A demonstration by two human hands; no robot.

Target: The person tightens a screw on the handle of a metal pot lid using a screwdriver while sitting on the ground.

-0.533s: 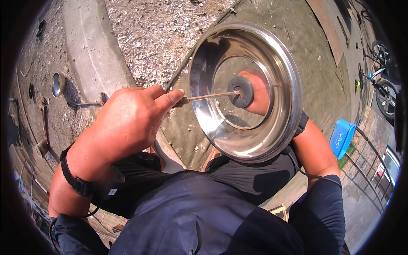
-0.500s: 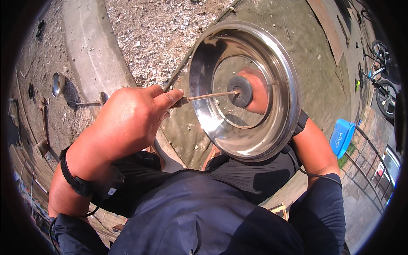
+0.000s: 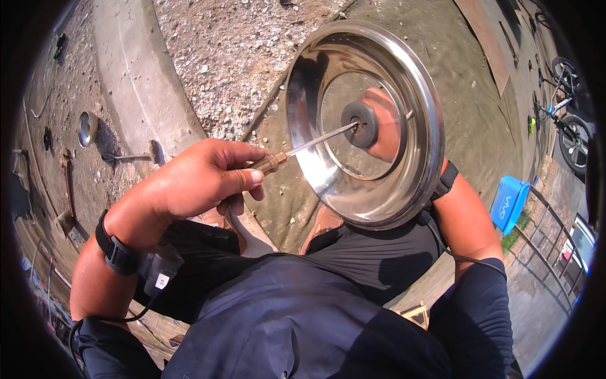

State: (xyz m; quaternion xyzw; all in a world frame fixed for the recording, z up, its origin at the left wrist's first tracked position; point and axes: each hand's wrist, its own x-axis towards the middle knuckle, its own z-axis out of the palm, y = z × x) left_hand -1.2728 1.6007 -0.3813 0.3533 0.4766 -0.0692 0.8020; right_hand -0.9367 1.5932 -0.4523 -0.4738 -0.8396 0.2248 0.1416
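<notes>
My left hand (image 3: 218, 172) holds a screwdriver (image 3: 322, 137) by its brownish handle, fingers and thumb around it. Its thin metal shaft slants up to the right, and the tip meets the slotted middle of a black disc (image 3: 359, 125). That disc sits at the centre of a round, shiny pot lid (image 3: 424, 88), tilted in front of me over my right thigh. My right forearm (image 3: 467, 218) reaches behind the lid and supports it; the right fingers are hidden. A skin-coloured patch shows beside the disc; whether reflection or seen through, I cannot tell.
On the ground at left lie a small metal bowl (image 3: 88, 129), a hammer (image 3: 136, 156) and another long-handled tool (image 3: 69, 189). Gravel (image 3: 221, 69) spreads ahead. At right stand a metal rail with a blue cover (image 3: 510, 205) and a bicycle (image 3: 571, 120).
The lid has shifted slightly up and to the right. My left hand has turned and its grip on the screwdriver has changed, with more of the handle showing; the tip stays at the disc.
</notes>
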